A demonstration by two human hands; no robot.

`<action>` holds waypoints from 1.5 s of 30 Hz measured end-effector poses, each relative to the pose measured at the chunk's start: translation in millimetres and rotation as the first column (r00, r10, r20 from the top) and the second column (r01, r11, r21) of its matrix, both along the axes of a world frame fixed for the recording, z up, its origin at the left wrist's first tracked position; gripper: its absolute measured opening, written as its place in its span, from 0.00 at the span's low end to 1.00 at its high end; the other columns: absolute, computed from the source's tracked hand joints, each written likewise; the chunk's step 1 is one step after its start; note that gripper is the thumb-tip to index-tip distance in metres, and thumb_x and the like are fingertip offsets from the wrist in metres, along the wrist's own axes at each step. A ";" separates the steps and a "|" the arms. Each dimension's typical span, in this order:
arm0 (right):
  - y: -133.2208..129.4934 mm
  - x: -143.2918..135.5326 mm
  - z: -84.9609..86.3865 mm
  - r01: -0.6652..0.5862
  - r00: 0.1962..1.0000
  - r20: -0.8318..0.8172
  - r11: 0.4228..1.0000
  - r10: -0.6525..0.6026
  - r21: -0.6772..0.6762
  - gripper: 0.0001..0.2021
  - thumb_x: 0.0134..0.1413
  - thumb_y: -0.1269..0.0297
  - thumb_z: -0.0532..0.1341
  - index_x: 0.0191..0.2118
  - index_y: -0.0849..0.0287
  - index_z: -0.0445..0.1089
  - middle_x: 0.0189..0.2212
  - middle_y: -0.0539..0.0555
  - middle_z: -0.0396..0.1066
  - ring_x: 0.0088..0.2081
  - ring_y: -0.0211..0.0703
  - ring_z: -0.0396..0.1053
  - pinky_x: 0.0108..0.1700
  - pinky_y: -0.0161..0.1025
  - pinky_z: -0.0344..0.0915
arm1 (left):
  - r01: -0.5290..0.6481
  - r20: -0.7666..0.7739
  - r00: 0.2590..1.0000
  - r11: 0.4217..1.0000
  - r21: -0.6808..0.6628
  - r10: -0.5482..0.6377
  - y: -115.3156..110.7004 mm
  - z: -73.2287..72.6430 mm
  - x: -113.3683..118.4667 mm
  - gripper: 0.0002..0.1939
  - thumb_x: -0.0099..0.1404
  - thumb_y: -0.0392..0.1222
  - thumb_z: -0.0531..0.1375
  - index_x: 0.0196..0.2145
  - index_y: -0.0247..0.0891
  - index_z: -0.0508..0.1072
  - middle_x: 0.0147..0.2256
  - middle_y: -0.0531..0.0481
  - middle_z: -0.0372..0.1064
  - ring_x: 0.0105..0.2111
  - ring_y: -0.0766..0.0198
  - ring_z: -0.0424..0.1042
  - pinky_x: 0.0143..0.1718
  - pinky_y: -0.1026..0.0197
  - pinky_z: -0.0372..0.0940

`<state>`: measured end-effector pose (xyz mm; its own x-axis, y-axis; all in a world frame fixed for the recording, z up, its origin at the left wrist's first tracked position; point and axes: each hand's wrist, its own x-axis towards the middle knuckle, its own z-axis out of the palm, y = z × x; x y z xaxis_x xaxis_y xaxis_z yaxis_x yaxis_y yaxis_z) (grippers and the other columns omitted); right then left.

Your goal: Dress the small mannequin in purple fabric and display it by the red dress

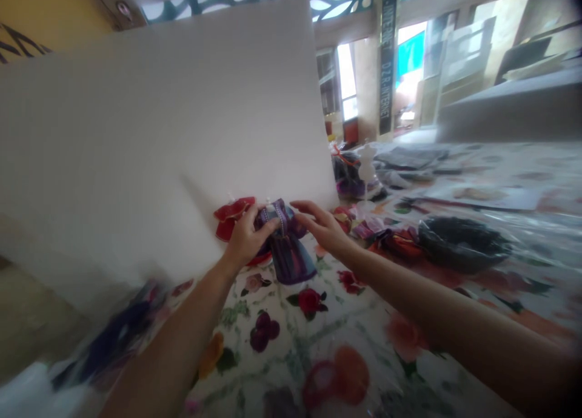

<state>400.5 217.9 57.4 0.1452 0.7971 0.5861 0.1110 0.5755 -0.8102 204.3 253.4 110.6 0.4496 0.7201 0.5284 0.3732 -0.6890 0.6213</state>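
Observation:
Near the middle of the view, my left hand (249, 239) is closed on a small purple-and-blue doll dress (293, 260), thumb across its front. Pearl-like beaded trim runs down the dress's upper part, and its skirt flares out below over the tablecloth. On the other side, my right hand (324, 225) has its fingers stretched out and apart beside the dress's sleeve; whether the fingertips touch the cloth I cannot tell. Just behind my left hand is a small red dress (230, 218) with light trim, partly hidden by that hand.
A large white board (182, 121) stands behind the dresses. To the right are a small white doll-sized mannequin (366, 166), a black coiled bundle (461, 242) and several pieces of coloured fabric (395, 243). Dark cloth (122, 327) lies at the left. The floral tablecloth (291, 321) covers the table.

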 end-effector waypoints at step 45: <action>-1.1 4.9 -20.0 -0.205 0.905 -0.420 0.933 0.066 -0.295 0.15 0.50 0.56 0.65 0.43 0.55 0.73 0.42 0.54 0.74 0.43 0.45 0.71 0.48 0.44 0.67 | -0.084 0.078 0.994 0.993 0.083 0.078 4.5 -7.0 21.5 0.13 0.65 0.44 0.58 0.46 0.41 0.65 0.38 0.50 0.71 0.38 0.62 0.72 0.42 0.59 0.65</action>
<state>405.3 216.9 37.4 0.1869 0.9603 0.2072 -0.3194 0.2589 -0.9116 225.8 257.9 103.6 0.3485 0.7027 0.6203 0.3846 -0.7107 0.5890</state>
